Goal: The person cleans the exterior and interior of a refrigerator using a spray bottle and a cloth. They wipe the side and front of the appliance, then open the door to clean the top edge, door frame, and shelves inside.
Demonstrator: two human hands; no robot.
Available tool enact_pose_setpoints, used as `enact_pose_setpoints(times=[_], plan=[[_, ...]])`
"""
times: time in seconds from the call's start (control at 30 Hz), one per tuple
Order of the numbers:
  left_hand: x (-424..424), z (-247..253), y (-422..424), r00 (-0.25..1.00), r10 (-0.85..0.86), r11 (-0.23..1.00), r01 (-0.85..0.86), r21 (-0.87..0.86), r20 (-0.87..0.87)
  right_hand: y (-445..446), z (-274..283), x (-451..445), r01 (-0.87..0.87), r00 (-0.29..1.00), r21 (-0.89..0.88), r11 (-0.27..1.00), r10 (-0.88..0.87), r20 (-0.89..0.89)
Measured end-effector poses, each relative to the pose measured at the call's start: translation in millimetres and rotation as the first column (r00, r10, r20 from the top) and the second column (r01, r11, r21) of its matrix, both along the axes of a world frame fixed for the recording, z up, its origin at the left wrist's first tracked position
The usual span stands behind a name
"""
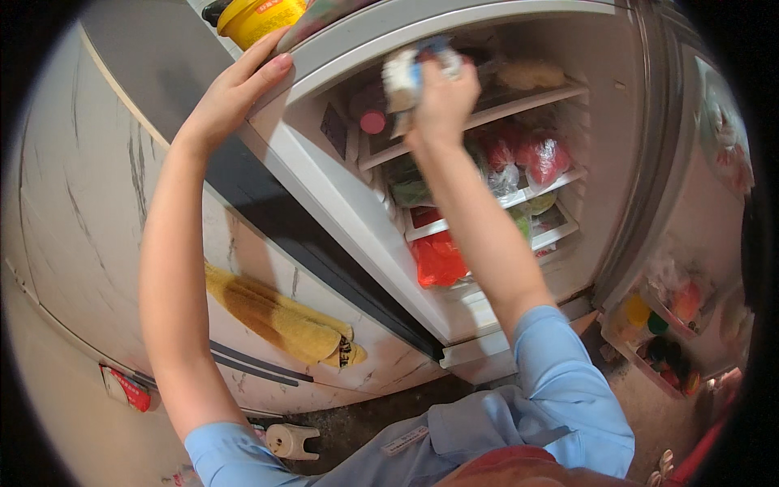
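An opened refrigerator (608,182) stands before me. My left hand (243,88) rests against its top corner, the fingertips partly hidden over the top edge; I see nothing held in it. Inside the upper compartment, my right hand (444,97) is shut on a white-and-blue cloth (403,76), blurred by motion. Just left of that hand, a container with a pink lid (372,122) sits on the upper shelf (526,103). Below are clear plastic bags with red contents (543,159) and a red plastic bag (439,260).
The open refrigerator door (688,213) on the right has bins holding bottles and bags. A yellow tub (260,23) is on top at left. A yellow towel (280,316) hangs on the marble-patterned cabinet (91,182). Below, a small stool (292,441) is on the floor.
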State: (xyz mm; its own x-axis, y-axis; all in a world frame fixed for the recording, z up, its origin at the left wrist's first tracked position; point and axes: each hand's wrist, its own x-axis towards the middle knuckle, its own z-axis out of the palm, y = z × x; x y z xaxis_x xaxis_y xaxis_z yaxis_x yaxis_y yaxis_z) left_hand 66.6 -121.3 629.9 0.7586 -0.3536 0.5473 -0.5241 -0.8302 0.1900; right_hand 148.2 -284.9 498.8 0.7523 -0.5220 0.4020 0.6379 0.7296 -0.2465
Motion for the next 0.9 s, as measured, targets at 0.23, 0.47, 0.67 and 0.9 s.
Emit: enact_pose_setpoints(times=[0.23,0.47,0.67,0.9], plan=[[4,-2,1,0.999,-0.024,1.0,0.024,-0.002,0.046,46,2,-29,-0.611,0.791,-0.122,0.782,0.606,-0.083],[1,10,-1,0.999,0.032,0.997,-0.031,0.071,-0.004,-59,9,-4,-0.513,0.848,0.076,0.855,0.492,0.195],[15,6,-5,0.996,-0.089,0.994,0.087,0.065,0.019,55,9,-21,-0.573,0.82,-0.062,0.818,0.568,-0.072],[-4,5,0,0.997,0.003,0.993,-0.013,0.121,0.08,-107,16,9,-0.553,0.833,-0.156,0.818,0.548,-0.079]])
